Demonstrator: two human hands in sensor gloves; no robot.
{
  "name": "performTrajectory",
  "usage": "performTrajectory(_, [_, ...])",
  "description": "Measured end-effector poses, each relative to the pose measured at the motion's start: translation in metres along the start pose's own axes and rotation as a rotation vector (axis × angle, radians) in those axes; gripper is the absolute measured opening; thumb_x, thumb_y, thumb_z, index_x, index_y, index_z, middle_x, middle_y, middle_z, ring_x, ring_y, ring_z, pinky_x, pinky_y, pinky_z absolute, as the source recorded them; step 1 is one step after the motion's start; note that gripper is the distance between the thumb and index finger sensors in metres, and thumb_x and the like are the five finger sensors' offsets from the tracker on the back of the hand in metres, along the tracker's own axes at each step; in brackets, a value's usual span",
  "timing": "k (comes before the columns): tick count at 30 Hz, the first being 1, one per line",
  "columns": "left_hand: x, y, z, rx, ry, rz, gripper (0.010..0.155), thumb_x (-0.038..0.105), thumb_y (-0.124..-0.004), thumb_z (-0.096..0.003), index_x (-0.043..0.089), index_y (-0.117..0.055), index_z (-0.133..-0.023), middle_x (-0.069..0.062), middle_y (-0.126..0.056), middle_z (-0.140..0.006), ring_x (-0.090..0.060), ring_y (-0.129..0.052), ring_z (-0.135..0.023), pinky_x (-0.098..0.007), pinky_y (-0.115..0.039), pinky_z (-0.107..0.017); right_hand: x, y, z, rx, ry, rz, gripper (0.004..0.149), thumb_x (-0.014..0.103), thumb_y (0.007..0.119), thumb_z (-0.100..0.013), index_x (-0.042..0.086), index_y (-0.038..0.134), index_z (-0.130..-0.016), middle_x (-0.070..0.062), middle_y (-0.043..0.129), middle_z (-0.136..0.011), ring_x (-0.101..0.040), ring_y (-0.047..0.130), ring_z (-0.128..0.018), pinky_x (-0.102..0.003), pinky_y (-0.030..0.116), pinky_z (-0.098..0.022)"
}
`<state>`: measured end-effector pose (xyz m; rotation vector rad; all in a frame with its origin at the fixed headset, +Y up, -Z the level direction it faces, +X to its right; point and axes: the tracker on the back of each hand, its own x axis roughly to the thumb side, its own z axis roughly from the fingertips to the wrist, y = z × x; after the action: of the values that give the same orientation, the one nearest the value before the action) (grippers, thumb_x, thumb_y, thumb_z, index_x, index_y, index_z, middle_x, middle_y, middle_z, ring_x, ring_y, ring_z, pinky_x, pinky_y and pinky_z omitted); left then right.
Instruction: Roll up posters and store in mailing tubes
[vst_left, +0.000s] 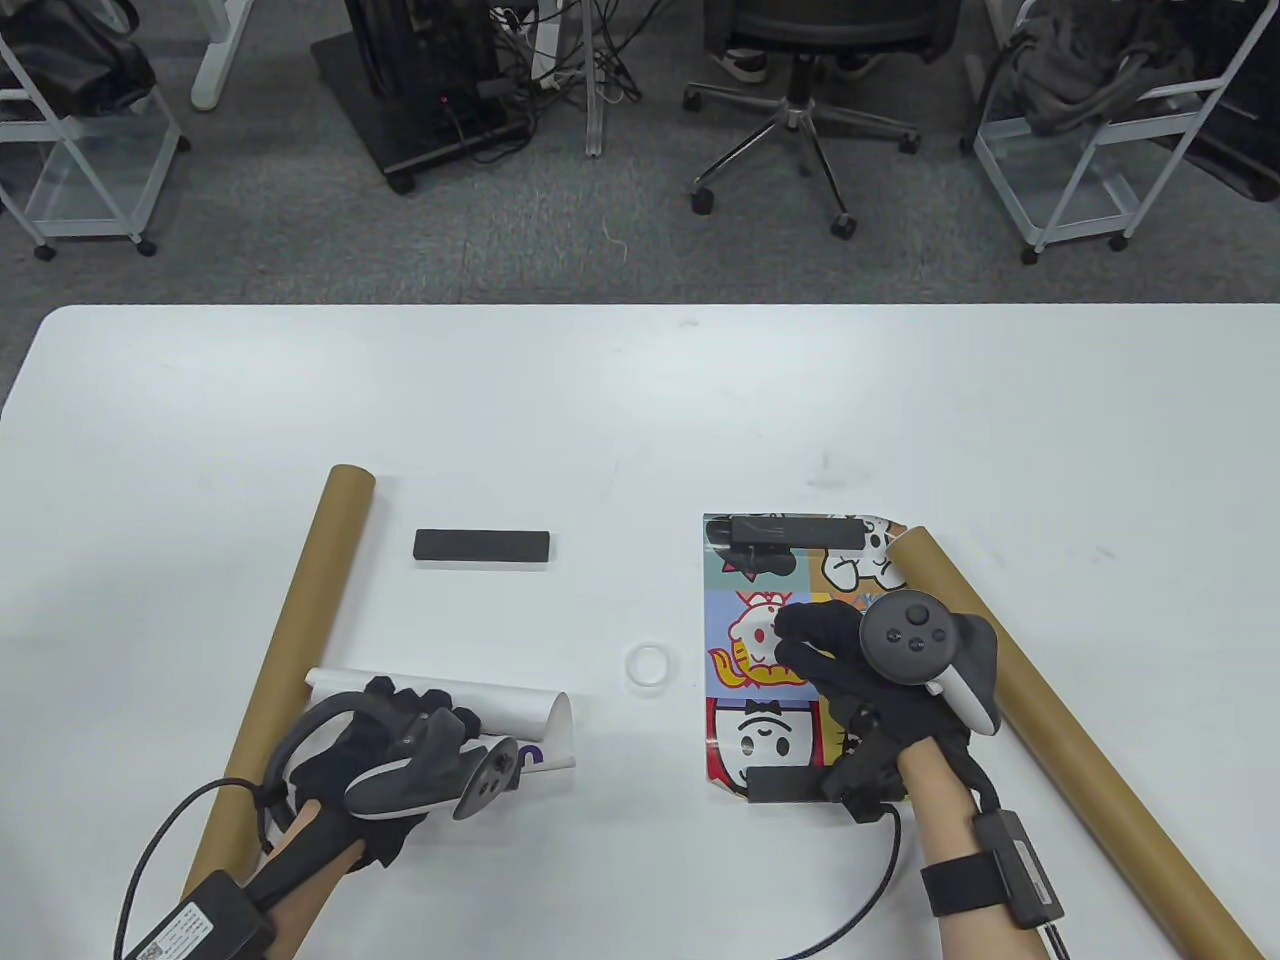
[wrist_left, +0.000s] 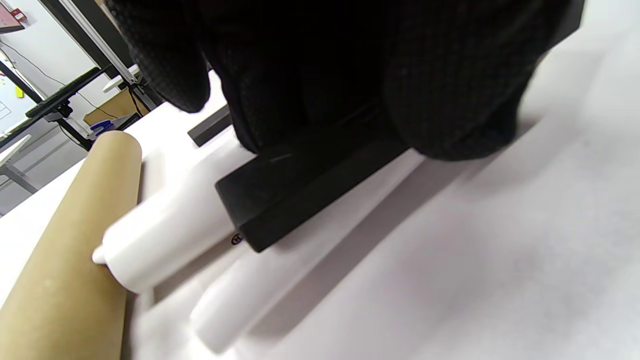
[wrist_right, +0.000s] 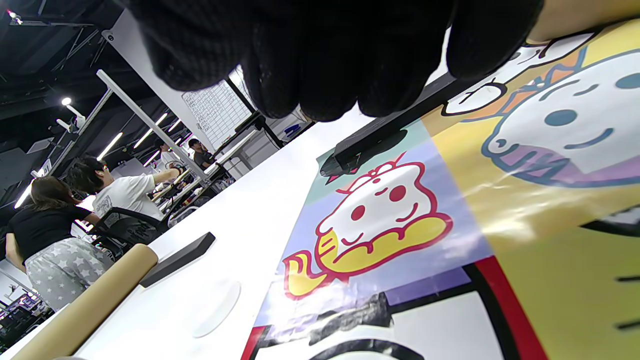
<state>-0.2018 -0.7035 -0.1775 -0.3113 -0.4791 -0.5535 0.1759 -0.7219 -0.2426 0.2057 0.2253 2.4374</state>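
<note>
A colourful cartoon poster (vst_left: 760, 650) lies flat, with a black bar across its far edge (vst_left: 790, 530) and another across its near edge (vst_left: 785, 785). My right hand (vst_left: 800, 640) rests on the poster with curled fingers (wrist_right: 320, 60) and holds nothing. A brown mailing tube (vst_left: 1050, 730) lies along the poster's right side. My left hand (vst_left: 420, 720) grips a black bar (wrist_left: 300, 195) on top of a partly rolled white poster (vst_left: 520, 710). That roll (wrist_left: 170, 230) butts against a second brown tube (vst_left: 290, 650), which also shows in the left wrist view (wrist_left: 65, 260).
A loose black bar (vst_left: 482, 545) lies beyond the white poster. A clear ring (vst_left: 647, 665) lies between the two posters. Carts, a chair and cables stand on the floor past the table's far edge.
</note>
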Motion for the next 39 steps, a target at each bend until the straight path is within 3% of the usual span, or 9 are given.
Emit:
performTrajectory(7, [-0.008,0.006,0.011,-0.001,0.009,0.042,0.069,0.052,-0.09,-0.0398,0.038,-0.067,-0.103,0.008,-0.084,-0.102,-0.019,-0.096,-0.089,-0.052,-0.07,-0.082,0.0,0.0,0.0,0.001,-0.002,0.002,0.052,0.037,0.073,-0.048,0.012,0.073,-0.094,-0.02,0.078,-0.099,-0.05,0.076,-0.086,-0.071,0.058,-0.065])
performTrajectory(13, [-0.003,0.003,0.016,-0.082,-0.034,0.069,0.068,0.052,-0.091,-0.0394,0.038,-0.069,-0.102,0.008,-0.085,-0.101,-0.019,-0.097,-0.088,-0.052,-0.07,-0.082,0.001,0.0,0.001,0.004,0.001,0.008,0.052,0.037,0.073,-0.048,0.012,0.073,-0.094,-0.02,0.077,-0.099,-0.05,0.076,-0.086,-0.072,0.058,-0.065])
performTrajectory(35, [0.014,-0.028,-0.012,-0.068,-0.05,0.017,0.069,0.05,-0.09,-0.0404,0.037,-0.066,-0.103,0.008,-0.083,-0.103,-0.02,-0.095,-0.091,-0.05,-0.072,-0.081,0.001,0.001,0.001,0.01,0.009,0.012,0.052,0.036,0.074,-0.048,0.012,0.073,-0.094,-0.02,0.077,-0.099,-0.05,0.076,-0.086,-0.072,0.058,-0.065])
performTrajectory(39, [0.014,-0.024,-0.011,-0.075,-0.038,-0.012,0.067,0.05,-0.087,-0.042,0.04,-0.066,-0.104,0.009,-0.082,-0.106,-0.019,-0.094,-0.093,-0.05,-0.071,-0.081,0.001,0.001,0.001,0.008,0.008,0.009,0.052,0.036,0.074,-0.048,0.012,0.073,-0.094,-0.02,0.078,-0.098,-0.05,0.076,-0.086,-0.072,0.058,-0.065])
